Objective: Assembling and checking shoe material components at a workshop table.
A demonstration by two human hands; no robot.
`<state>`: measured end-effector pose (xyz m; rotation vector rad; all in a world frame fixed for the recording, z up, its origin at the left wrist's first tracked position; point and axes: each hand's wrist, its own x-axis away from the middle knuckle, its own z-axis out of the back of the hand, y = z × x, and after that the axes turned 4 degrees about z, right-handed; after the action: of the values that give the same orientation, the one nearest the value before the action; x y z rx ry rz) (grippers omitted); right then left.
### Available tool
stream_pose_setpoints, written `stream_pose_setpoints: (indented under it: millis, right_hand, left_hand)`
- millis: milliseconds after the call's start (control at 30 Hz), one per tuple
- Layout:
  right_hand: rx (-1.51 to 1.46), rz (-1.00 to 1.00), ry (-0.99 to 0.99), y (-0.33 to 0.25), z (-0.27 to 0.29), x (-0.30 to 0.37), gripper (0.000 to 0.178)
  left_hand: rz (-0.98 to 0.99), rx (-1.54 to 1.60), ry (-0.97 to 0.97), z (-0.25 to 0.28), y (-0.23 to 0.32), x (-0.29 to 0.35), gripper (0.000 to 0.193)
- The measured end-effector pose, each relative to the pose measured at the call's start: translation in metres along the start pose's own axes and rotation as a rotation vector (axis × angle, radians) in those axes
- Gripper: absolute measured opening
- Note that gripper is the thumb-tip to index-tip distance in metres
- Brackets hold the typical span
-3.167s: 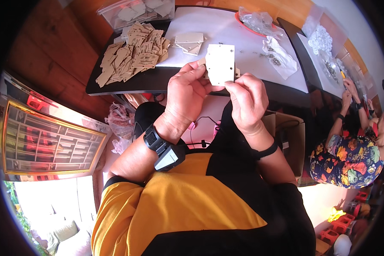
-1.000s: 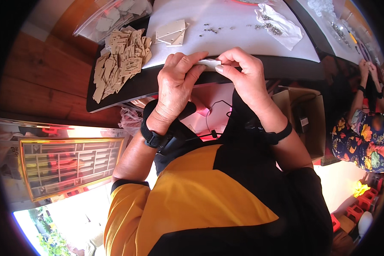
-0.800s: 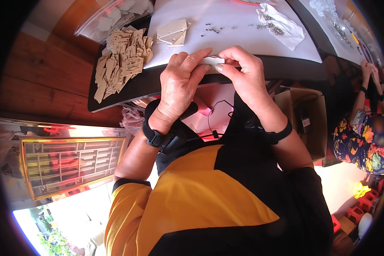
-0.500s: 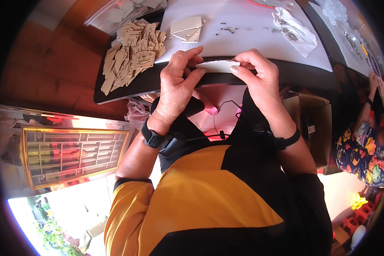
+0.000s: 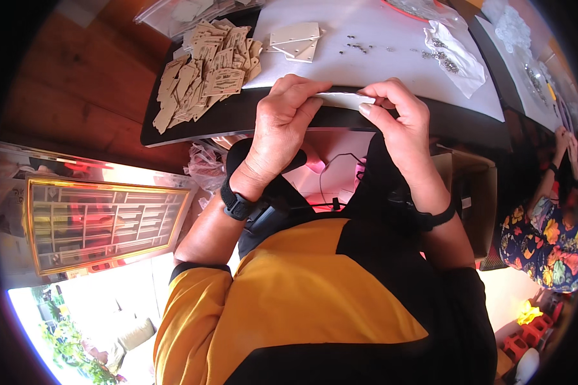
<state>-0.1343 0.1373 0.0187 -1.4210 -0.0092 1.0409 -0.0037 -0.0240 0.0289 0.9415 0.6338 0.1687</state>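
Between my two hands, at the table's near edge, a flat white card point(image 5: 345, 100) is held up and seen nearly edge-on. My left hand point(image 5: 285, 110) pinches its left end, thumb below and fingers above. At the other end, the thumb and fingers of my right hand point(image 5: 398, 110) are closed on the card. Its far face is hidden from me. Beyond my left hand lies a small stack of white cards point(image 5: 295, 34). A heap of printed beige cards point(image 5: 212, 74) spreads to the left of it.
Tiny metal pieces point(image 5: 359, 47) are scattered on the white sheet point(image 5: 392, 25). More lie on crumpled white plastic point(image 5: 457, 61) at the right. A clear bag point(image 5: 167, 11) sits far left. Below the table stands a cardboard box point(image 5: 472, 192). Another person point(image 5: 549, 237) works at right.
Both hands, still pinching the white card, appear slightly farther right. The table and its heaps have also shifted a little right and up in the picture.
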Motion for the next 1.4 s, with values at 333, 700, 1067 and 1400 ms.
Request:
stream_pose_setpoints:
  millis: [333, 700, 1067, 1400]
  right_hand:
    - [-0.028, 0.021, 0.015, 0.004, -0.002, 0.001, 0.018]
    - [0.078, 0.342, 0.122, -0.003, 0.003, 0.007, 0.015]
    - [0.174, 0.547, 0.174, -0.005, 0.004, 0.008, 0.016]
    - [0.188, 0.567, 0.177, -0.007, 0.004, 0.009, 0.015]
  left_hand:
    - [0.002, -0.099, -0.014, -0.003, 0.005, 0.0, 0.029]
    - [-0.372, -0.244, 0.145, -0.005, 0.006, 0.008, 0.037]
    - [-0.548, -0.345, 0.218, -0.003, 0.007, 0.012, 0.046]
    - [-0.522, -0.294, 0.21, -0.005, 0.006, 0.014, 0.045]
